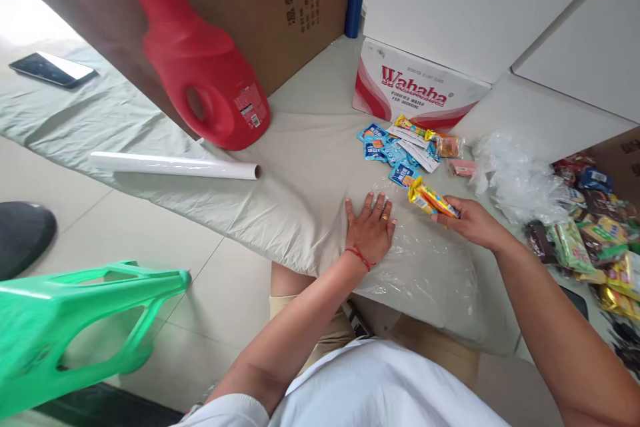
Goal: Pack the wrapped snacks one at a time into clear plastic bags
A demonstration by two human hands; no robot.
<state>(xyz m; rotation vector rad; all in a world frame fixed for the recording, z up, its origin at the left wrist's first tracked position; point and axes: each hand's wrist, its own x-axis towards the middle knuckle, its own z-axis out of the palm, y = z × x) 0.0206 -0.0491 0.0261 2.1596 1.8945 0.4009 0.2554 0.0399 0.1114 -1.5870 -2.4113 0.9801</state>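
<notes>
My left hand [371, 228] lies flat with fingers spread on the cloth-covered table, at the left edge of a clear plastic bag [430, 260]. In my right hand [470, 219] are yellow-wrapped snack packets [428, 200], gripped at one end and held just above the bag. Behind them is a loose pile of small blue snack packets [375, 150] with white packets [420, 155] on top. Another yellow snack packet [411, 125], a small clear-wrapped snack [447, 145] and a pink packet [461, 167] lie beside that pile.
Crumpled clear plastic bags [520, 177] and many wrapped snacks [600, 227] lie to the right. A Wahaha carton [417, 87] stands behind. To the left are a white roll [175, 165], a red jug [210, 73], a large cardboard box [255, 13], a phone [50, 69] and a green stool [90, 320].
</notes>
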